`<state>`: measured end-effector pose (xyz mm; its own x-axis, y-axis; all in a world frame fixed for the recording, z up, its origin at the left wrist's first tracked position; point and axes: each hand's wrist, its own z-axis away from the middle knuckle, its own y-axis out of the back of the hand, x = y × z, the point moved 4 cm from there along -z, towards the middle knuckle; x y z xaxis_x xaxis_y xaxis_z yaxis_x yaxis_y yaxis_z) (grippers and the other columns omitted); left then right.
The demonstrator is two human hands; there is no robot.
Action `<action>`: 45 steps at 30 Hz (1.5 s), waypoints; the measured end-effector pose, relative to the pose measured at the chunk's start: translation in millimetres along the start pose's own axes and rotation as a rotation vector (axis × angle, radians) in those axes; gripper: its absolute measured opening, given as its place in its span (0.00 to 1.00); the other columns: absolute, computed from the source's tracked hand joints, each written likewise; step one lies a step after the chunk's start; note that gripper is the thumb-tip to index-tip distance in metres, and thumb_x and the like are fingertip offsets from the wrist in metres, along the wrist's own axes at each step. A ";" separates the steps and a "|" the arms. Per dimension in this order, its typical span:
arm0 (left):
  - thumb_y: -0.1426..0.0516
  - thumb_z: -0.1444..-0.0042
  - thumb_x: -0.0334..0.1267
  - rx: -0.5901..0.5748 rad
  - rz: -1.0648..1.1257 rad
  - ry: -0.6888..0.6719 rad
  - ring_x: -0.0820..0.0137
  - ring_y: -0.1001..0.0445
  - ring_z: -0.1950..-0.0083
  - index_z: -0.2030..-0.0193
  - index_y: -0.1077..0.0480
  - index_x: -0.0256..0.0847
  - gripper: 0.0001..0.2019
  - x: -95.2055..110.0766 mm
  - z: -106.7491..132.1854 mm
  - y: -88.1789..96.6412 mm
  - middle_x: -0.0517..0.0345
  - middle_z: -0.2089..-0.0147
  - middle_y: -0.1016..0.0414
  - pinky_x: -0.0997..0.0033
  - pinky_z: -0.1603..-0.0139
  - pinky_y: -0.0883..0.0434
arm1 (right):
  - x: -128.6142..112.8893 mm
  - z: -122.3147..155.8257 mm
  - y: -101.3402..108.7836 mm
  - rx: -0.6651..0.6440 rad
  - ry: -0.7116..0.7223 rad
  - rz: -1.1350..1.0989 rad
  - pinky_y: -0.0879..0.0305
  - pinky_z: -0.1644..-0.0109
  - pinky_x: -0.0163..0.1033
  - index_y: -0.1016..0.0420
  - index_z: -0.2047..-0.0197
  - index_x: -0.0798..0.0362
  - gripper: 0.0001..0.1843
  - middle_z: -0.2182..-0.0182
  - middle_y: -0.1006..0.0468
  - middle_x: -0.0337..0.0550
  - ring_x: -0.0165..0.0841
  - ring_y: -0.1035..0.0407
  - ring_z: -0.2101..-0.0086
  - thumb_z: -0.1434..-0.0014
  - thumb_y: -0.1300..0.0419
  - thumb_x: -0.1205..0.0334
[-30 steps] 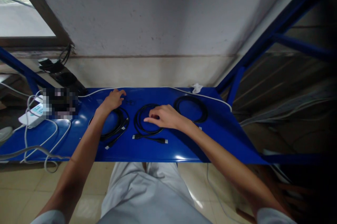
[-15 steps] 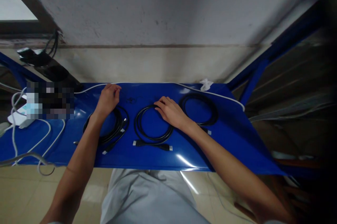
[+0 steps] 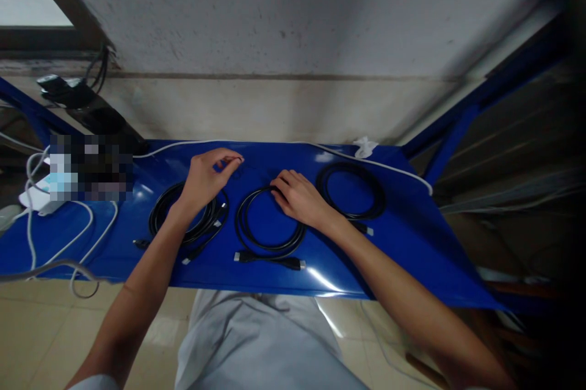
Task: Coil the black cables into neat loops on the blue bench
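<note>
Three coils of black cable lie in a row on the blue tabletop (image 3: 403, 256). My right hand (image 3: 300, 196) is closed on the upper right of the middle cable coil (image 3: 242, 219), whose two plugs (image 3: 268, 259) point apart at the front. Above the left cable coil (image 3: 155, 219), my left hand (image 3: 208, 177) has thumb and forefinger pinched together; what they hold, if anything, is too small to make out. Faint thin dark strands (image 3: 237, 174) show just below those fingertips. The right cable coil (image 3: 379, 195) rests beyond my right wrist.
A white cord (image 3: 389, 172) runs along the back edge near a crumpled white scrap (image 3: 365, 147). At the left are a white power strip (image 3: 41, 198), looped white cables (image 3: 86, 249) and a black object (image 3: 96, 112) against the wall. Blue frame bars (image 3: 451, 143) rise at the right.
My left hand has moved right, from behind the left coil toward the thin dark strands, and its fingertips have come together. My right hand stays at the middle coil. The view has shifted slightly.
</note>
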<state>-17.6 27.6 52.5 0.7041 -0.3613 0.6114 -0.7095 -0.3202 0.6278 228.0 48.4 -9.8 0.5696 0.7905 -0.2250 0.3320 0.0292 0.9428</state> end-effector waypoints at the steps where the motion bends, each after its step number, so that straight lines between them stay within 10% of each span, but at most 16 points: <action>1: 0.36 0.28 0.42 -0.031 0.012 -0.018 0.63 0.16 0.55 0.54 0.15 0.47 0.07 4.9 1.8 -4.9 0.56 0.54 0.12 0.61 0.54 0.22 | -0.4 0.1 -0.1 0.010 -0.004 -0.017 0.32 0.34 0.57 0.22 0.40 0.55 0.16 0.46 0.21 0.57 0.49 0.27 0.46 0.20 0.46 0.59; 14: 0.38 0.26 0.38 -0.129 0.028 -0.383 0.67 0.22 0.60 0.50 0.22 0.40 0.05 31.1 22.5 -40.1 0.54 0.58 0.18 0.65 0.53 0.25 | -14.7 -0.6 12.0 0.330 -0.144 -0.806 0.27 0.53 0.40 0.17 0.51 0.49 0.14 0.58 0.13 0.42 0.37 0.19 0.59 0.25 0.35 0.47; 28: 0.39 0.24 0.43 -0.222 0.047 -0.281 0.63 0.18 0.54 0.44 0.21 0.42 0.10 25.3 21.9 -47.6 0.52 0.55 0.16 0.61 0.48 0.22 | -3.7 -1.0 10.0 0.401 -0.178 -0.824 0.27 0.52 0.42 0.15 0.53 0.49 0.16 0.59 0.13 0.44 0.37 0.20 0.59 0.24 0.37 0.47; 40: 0.38 0.24 0.42 -0.182 -0.095 -0.336 0.60 0.18 0.50 0.49 0.23 0.42 0.07 18.7 22.9 -47.9 0.53 0.52 0.15 0.58 0.43 0.26 | -2.8 2.5 10.3 0.428 0.020 -0.370 0.27 0.35 0.58 0.19 0.40 0.46 0.13 0.43 0.20 0.53 0.47 0.25 0.43 0.23 0.39 0.59; 45: 0.38 0.25 0.41 -0.219 0.014 -0.292 0.64 0.18 0.54 0.49 0.26 0.43 0.06 17.8 25.8 -49.0 0.56 0.55 0.18 0.63 0.46 0.24 | -10.1 2.3 11.3 0.390 0.098 -0.508 0.23 0.43 0.47 0.19 0.44 0.47 0.11 0.48 0.19 0.52 0.41 0.21 0.49 0.21 0.42 0.59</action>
<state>28.9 14.3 20.1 0.6336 -0.6093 0.4768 -0.6728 -0.1297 0.7284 227.8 39.3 2.5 0.2044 0.7893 -0.5790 0.8014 0.2046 0.5620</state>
